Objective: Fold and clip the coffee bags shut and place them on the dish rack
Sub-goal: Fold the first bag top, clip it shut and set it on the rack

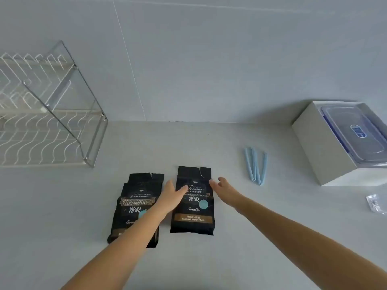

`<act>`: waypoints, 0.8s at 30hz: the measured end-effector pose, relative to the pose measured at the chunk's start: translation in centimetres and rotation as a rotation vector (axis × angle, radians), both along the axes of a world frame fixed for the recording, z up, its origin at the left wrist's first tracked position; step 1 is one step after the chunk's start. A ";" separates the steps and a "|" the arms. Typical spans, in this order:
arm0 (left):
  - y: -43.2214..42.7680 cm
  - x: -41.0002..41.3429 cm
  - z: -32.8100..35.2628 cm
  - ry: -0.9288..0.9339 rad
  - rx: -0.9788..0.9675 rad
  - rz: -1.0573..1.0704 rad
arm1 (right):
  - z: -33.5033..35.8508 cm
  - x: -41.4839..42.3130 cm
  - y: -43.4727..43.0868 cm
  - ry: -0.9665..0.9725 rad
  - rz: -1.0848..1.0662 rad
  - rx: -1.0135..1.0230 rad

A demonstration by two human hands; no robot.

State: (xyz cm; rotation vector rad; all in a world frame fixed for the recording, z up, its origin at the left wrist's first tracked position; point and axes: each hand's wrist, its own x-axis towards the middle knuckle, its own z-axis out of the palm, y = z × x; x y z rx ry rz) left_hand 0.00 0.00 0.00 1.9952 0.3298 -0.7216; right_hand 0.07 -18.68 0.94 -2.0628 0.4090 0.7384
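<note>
Head view, tabletop point(209, 258): pale grey, meeting a pale wall at its far edge.
Right coffee bag point(192, 208): black, lying flat face up near the middle of the view, its torn open top pointing to 12 o'clock.
Left coffee bag point(134, 204): black, lying flat just beside the first at its 9 o'clock, apart from it by a narrow gap, top also open and pointing to 12 o'clock; the left forearm crosses over its lower right part.
Left hand point(172, 194): reaching forward from 7 o'clock, arm nearly straight, palm down at the left edge of the right coffee bag; fingers point(183, 189) held loosely together and resting on the bag's upper print, gripping nothing.
Right hand point(225, 190): reaching in from 4 o'clock, arm extended, palm turned inward at the bag's right edge; fingers point(212, 183) slightly spread, tips touching the bag's upper right edge, nothing pinched.
Bag clips point(255, 166): light blue sticks lying together on the tabletop at 2 o'clock from the right coffee bag, well apart from it.
Dish rack point(48, 114): two-tier wire rack at 10 o'clock, against the wall.
White box point(320, 147): at 3 o'clock, with a clear blue-rimmed container point(356, 132) on it.
Plastic wrapper point(376, 203): clear, crumpled, at the right edge.
</note>
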 end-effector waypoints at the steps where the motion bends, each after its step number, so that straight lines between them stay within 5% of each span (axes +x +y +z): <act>1: -0.4 0.2 -0.1 0.032 -0.024 0.061 | -0.3 0.4 -0.2 0.014 -0.074 0.016; 7: -1.3 1.5 0.1 0.141 -0.234 0.274 | -0.7 2.1 -1.5 0.219 -0.211 0.300; 14: -0.2 1.7 0.2 0.087 -0.334 0.211 | -0.9 3.3 -1.2 0.269 -0.027 0.513; 24: -1.3 1.8 1.6 -0.592 -0.150 0.142 | 2.5 1.5 0.3 -0.412 0.126 0.017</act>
